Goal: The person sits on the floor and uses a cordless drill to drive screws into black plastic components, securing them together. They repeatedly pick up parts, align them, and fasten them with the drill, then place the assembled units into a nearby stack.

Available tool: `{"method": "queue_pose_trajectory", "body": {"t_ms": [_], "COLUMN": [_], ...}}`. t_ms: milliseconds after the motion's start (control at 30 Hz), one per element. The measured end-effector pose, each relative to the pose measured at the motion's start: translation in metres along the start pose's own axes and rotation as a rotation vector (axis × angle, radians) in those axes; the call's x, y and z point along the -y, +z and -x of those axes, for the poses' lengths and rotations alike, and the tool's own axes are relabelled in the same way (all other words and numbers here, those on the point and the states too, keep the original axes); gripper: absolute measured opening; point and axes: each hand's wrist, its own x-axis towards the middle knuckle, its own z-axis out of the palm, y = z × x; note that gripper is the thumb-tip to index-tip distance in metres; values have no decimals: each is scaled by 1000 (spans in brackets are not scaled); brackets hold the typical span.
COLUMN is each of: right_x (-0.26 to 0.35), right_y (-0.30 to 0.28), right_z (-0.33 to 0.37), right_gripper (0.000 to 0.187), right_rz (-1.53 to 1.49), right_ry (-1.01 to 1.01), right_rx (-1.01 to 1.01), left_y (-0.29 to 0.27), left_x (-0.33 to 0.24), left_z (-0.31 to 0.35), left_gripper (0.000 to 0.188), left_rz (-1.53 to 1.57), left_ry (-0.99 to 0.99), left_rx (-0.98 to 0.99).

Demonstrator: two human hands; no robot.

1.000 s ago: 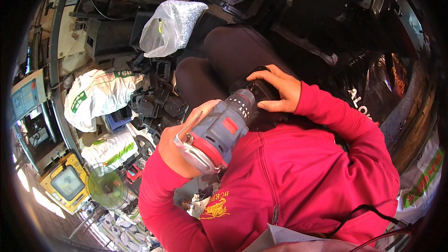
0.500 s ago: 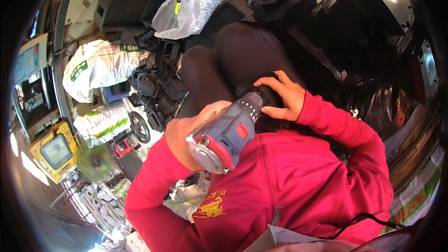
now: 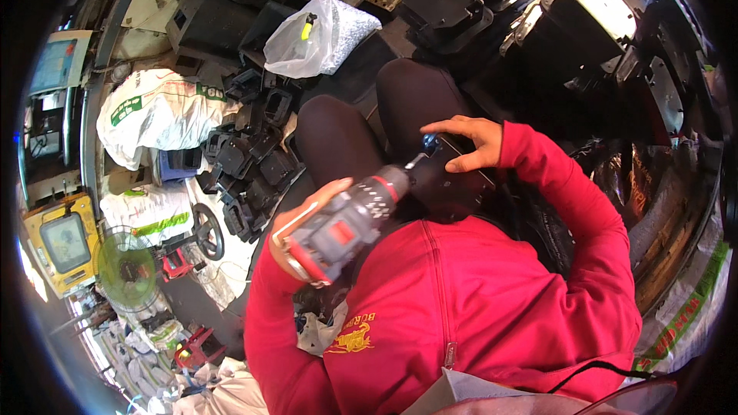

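My left hand [image 3: 295, 224] is wrapped round a grey and red cordless drill [image 3: 342, 224], held over my lap. The drill's bit [image 3: 416, 161] points up and right, its tip close to a dark part [image 3: 440, 170] resting on my thigh. Against the dark trousers this part's outline is hard to make out; it looks black and flat-sided. My right hand [image 3: 478, 143] holds it, with the fingers on its far side and the thumb nearer me. A small bluish-white glint shows by the fingertips. Whether the bit touches anything is too small to tell.
Beyond my knees lies a clear plastic bag [image 3: 327, 40] of small shiny pieces. Several black housings [image 3: 250, 157] are heaped at left, near a white sack [image 3: 157, 119] and a green fan [image 3: 127, 267]. Black boxes with lids [image 3: 442, 9] stand at far right.
The drill has drawn back toward the lower left, away from the dark part, so its bit now shows. My right hand remains at the part, its fingers slightly shifted. The head view has shifted.
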Motion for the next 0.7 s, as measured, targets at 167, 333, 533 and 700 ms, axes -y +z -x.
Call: {"method": "queue_pose_trajectory", "body": {"t_ms": [167, 333, 533, 700], "right_x": [-4, -18, -22, -18], "right_y": [20, 45, 60, 56], "right_z": [35, 55, 55, 50], "right_gripper": [104, 108, 109, 108], "right_rz": [-124, -458, -468, -468], "right_ry": [70, 165, 173, 159], "right_rx": [-294, -393, -479, -470], "left_y": [27, 44, -73, -134], "left_x": [70, 87, 139, 226], "left_z": [13, 5, -93, -291], "left_gripper": [79, 73, 42, 29], "left_rz": [-116, -434, -249, -453], "left_ry": [-98, -71, 295, -71], "left_rx": [-195, 112, -226, -628]}}
